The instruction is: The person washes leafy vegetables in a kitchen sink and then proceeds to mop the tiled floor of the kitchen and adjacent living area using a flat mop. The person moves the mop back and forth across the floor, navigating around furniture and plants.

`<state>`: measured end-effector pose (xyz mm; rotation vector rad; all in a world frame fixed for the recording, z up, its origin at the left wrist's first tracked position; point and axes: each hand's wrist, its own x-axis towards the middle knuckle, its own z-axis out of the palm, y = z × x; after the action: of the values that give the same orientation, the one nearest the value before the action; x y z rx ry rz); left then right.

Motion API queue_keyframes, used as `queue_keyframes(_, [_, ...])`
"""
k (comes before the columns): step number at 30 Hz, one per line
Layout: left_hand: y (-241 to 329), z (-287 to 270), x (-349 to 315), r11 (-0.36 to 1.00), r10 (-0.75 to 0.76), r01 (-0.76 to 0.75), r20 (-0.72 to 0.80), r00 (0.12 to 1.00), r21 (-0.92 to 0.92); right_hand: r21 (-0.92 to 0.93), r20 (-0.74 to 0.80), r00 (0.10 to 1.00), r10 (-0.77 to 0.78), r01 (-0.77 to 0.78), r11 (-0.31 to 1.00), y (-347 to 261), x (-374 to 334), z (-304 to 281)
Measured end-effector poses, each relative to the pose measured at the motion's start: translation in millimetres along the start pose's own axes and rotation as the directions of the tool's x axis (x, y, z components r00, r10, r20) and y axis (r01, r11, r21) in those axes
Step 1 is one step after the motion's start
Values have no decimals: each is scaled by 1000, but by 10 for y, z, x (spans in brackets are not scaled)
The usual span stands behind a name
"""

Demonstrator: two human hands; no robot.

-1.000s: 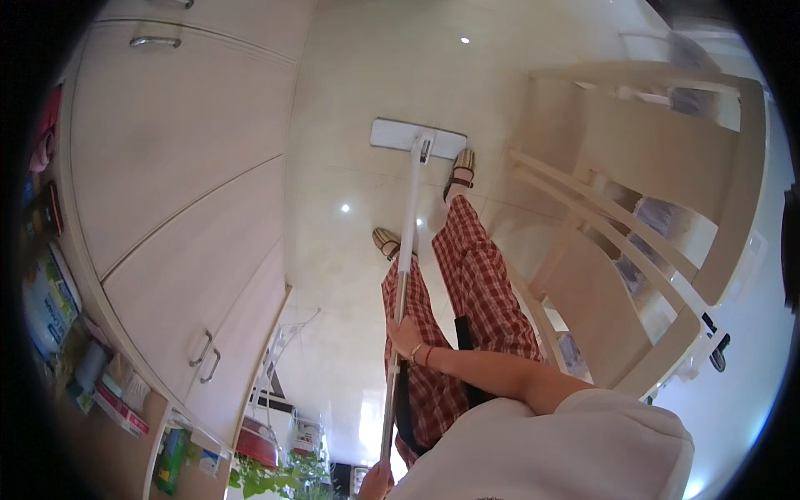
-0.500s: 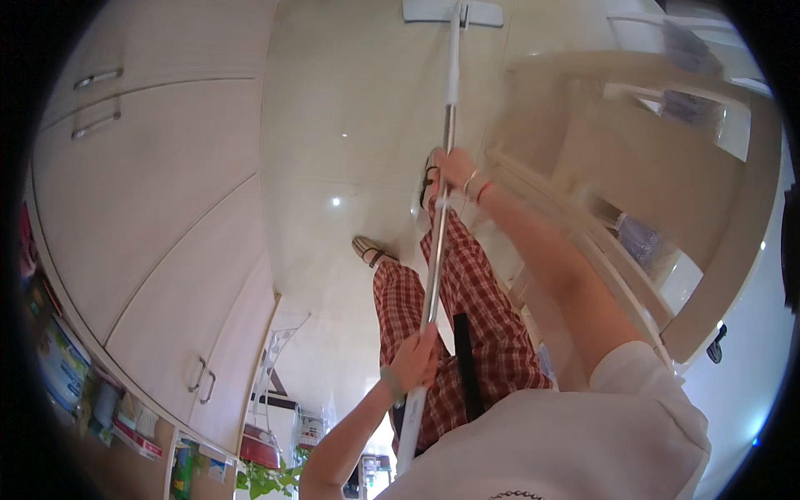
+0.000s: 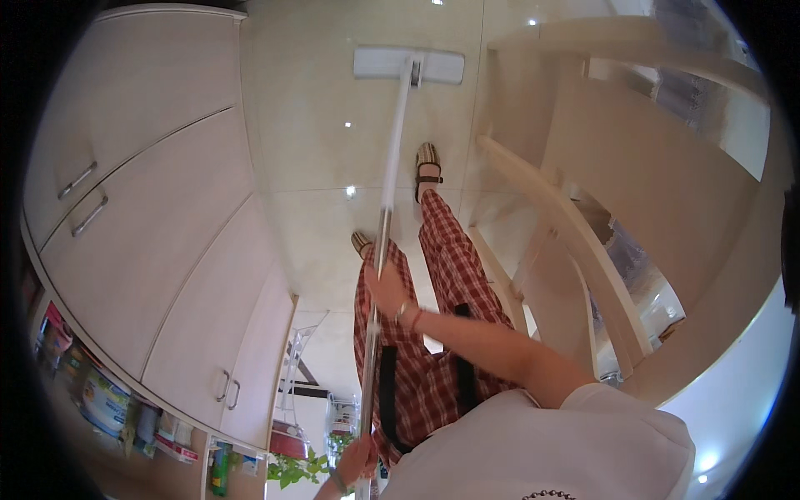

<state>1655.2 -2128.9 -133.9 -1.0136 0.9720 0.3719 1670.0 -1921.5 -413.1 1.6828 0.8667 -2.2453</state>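
Silver-white pole (image 3: 384, 225) gripped by both hands (image 3: 389, 289) (image 3: 357, 460); if overswung, white rectangular mop head (image 3: 379, 63) could get snagged on beige chair (image 3: 637, 167) frame-right

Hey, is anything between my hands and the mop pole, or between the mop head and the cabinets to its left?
Nothing visible: your right hand and left hand are both closed around the mop pole, and only floor tile shows between the mop head and the cabinets.
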Motion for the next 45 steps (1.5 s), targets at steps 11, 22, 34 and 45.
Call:
queue_keyframes(11, [349, -221, -203, 973, -115, 115, -11, 993, 201, 57, -73, 983, 167, -163, 985, -176, -203, -217])
queue_keyframes(22, [1177, -615, 668, 931, -181, 116, 165, 970, 345, 77, -319, 937, 144, -126, 989, -167, 589, -564])
queue_keyframes(34, [2146, -549, 1215, 772, -16, -144, 246, 969, 619, 90, -407, 899, 163, -138, 986, -60, 1115, -924])
queue_keyframes(45, [3107, -220, 1679, 660, -222, 20, 169, 960, 751, 152, -524, 833, 176, -112, 982, -281, 1603, -1576])
